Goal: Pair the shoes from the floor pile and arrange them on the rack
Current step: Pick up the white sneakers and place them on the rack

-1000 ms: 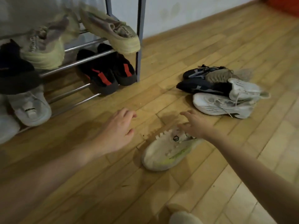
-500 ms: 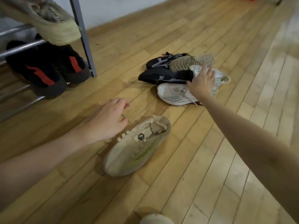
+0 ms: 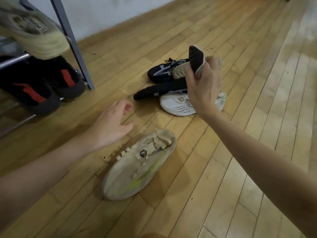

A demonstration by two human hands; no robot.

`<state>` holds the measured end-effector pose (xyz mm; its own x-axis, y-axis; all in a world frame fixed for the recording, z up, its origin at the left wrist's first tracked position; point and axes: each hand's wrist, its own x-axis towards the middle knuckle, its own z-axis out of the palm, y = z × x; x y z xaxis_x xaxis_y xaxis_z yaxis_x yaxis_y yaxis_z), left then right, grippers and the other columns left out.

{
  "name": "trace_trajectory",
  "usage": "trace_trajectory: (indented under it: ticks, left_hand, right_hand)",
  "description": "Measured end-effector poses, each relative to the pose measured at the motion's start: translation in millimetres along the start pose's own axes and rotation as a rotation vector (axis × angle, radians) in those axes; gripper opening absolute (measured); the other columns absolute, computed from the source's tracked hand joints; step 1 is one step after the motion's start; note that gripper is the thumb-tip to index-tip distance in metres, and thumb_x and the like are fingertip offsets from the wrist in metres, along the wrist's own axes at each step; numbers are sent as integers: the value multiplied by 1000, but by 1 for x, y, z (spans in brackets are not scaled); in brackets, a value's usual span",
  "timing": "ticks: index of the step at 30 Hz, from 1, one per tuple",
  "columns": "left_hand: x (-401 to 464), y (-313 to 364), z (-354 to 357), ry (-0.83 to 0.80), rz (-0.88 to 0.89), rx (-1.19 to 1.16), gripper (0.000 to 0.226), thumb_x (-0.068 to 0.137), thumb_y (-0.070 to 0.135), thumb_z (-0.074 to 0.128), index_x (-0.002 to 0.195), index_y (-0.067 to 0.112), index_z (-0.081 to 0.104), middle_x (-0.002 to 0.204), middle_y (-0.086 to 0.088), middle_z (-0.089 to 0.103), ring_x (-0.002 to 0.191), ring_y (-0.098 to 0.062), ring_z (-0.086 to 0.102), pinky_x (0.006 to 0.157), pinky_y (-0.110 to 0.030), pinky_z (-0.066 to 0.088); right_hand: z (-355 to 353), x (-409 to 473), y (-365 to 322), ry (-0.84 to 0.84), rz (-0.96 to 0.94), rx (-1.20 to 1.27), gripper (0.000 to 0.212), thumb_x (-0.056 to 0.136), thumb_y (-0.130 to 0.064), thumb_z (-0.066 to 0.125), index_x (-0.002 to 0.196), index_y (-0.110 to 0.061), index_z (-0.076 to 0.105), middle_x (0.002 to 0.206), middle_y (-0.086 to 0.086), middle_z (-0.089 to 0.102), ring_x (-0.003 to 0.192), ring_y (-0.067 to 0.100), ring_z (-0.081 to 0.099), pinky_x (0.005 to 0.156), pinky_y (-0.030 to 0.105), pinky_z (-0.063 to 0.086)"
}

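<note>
Wood plank floor [image 3: 223,194] w/ pale wall behind. Right hand [image 3: 204,86] is closed round a white shoe [image 3: 197,59], dark sole up, lifted over the floor pile [image 3: 164,86]; its likely mate, the white sneaker [image 3: 176,104], lies at the pile's near edge. Beige shoe [image 3: 139,169] sits apart, nearer. Left hand [image 3: 111,124] hangs above the floor, fingers loosely curled, holding nothing. Rack [image 3: 73,43] at left already has black-red pair [image 3: 42,86]. Step: prob. pairing the whites; next needs the empty hand to take the mate.

rack [image 3: 72,42] left, pile [image 3: 171,83] right, shoe [image 3: 137,169] nearest
</note>
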<state>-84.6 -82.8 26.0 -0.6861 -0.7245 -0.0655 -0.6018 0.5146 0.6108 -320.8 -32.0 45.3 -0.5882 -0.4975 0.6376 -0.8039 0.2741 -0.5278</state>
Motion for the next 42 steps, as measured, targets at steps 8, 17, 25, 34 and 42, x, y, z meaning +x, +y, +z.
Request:
trace_trajectory:
  ticks: [8, 17, 25, 34, 42]
  left_hand:
    - [2, 19, 0, 56, 15, -114, 103, 66, 64, 68, 149, 30, 18, 152, 6, 31, 137, -14, 34, 111, -46, 34]
    - [26, 58, 34, -111, 16, -490, 102, 52, 71, 72, 140, 33, 39, 132, 11, 57, 119, -5, 54, 102, -40, 46]
    - [33, 58, 77, -58, -97, -650, 37, 63, 42, 80, 92, 33, 60, 93, 9, 71, 93, -10, 68, 88, -38, 55]
    - [37, 39, 73, 33, -450, -1032, 13, 58, 18, 58, 72, 15, 58, 71, 4, 63, 84, -21, 60, 74, -36, 50]
    - [20, 22, 50, -32, -372, -1050, 9, 61, 17, 50, 67, 17, 43, 67, -5, 45, 63, -18, 44, 59, -31, 36]
  right_hand:
    - [-38, 19, -51, 28, 356, 532, 18, 79, -28, 58, 72, -17, 46, 79, 4, 51, 72, 14, 45, 65, 33, 42]
    - [-47, 20, -47, -391, 813, 676, 44, 87, -31, 66, 117, -5, 49, 99, 6, 65, 85, 12, 65, 65, 23, 50]
    - [-29, 9, -44, -521, 912, 755, 69, 85, -50, 63, 120, 9, 54, 110, 30, 63, 84, 31, 62, 80, 35, 52]
    - [6, 8, 69, -570, 331, -64, 52, 85, -3, 52, 135, -7, 42, 136, 11, 46, 126, 25, 45, 104, 38, 40]
    - [42, 33, 108, -1361, -113, -744, 116, 68, -21, 82, 153, -25, 4, 159, 9, 17, 146, 33, 14, 114, 60, 8]
